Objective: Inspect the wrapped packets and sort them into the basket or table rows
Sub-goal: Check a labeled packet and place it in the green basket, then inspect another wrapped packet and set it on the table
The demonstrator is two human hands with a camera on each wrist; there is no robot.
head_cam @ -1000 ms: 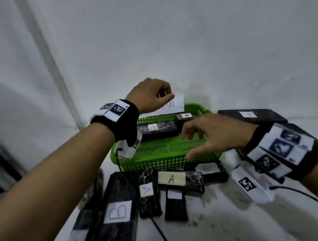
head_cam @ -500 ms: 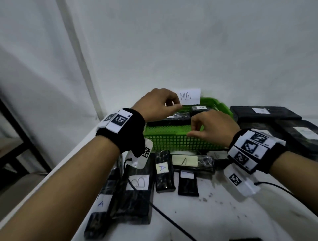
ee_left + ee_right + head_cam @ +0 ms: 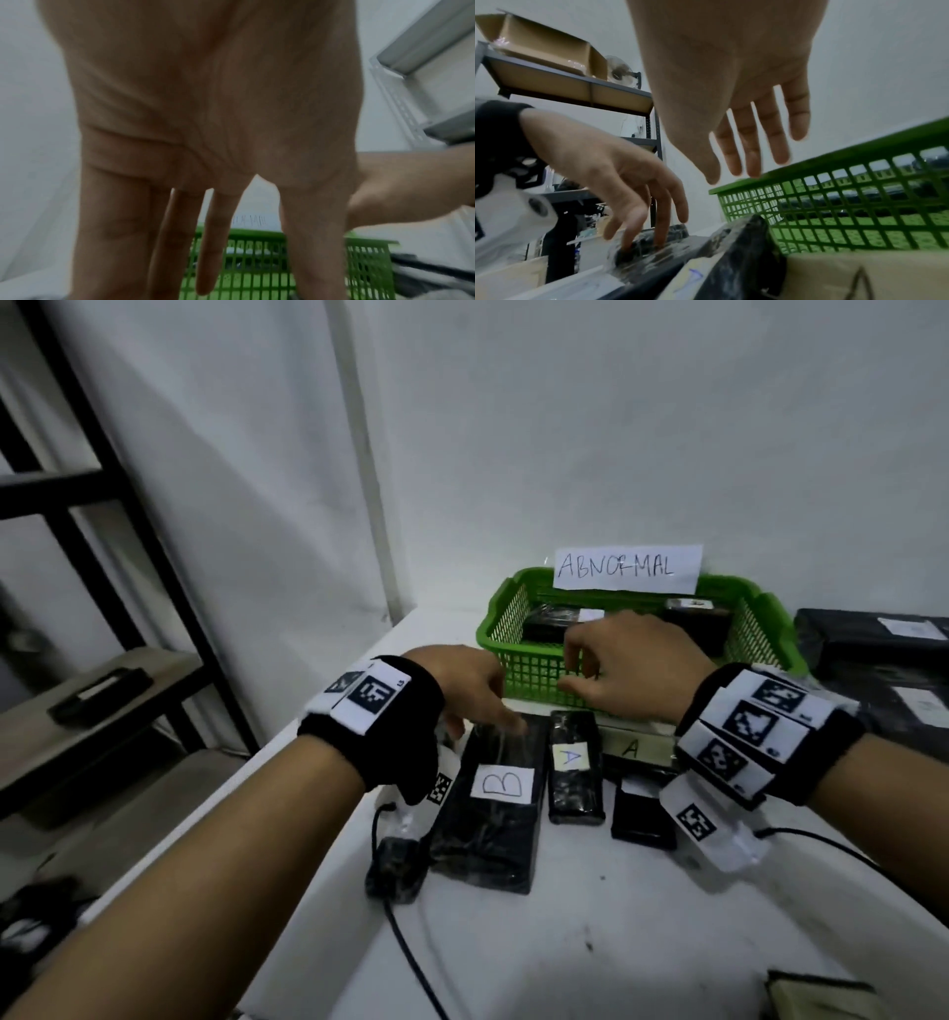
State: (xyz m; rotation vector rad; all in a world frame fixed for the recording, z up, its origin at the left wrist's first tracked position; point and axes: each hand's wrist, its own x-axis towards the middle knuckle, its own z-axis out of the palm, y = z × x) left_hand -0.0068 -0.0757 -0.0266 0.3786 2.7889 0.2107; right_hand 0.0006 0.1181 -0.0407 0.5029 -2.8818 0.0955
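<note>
The left hand (image 3: 462, 683), which half a second ago was raised over the green plastic mesh basket (image 3: 518, 629), is now reaching down with its fingers spread and relaxed, gripping nothing; the right wrist view shows its fingertips (image 3: 658, 244) touching the far end of the long black plastic-wrapped packet labelled B (image 3: 495, 806) lying on the white table (image 3: 590, 942). Just to its right, the smaller black wrapped packet with a yellow A label (image 3: 572, 770) is lying beside it, untouched. Further right, the right hand (image 3: 634, 672) is hovering in front of the basket's near wall, fingers loosely extended and empty. Both hands having left the basket, the next packet to inspect is probably being chosen from the table rows.
</note>
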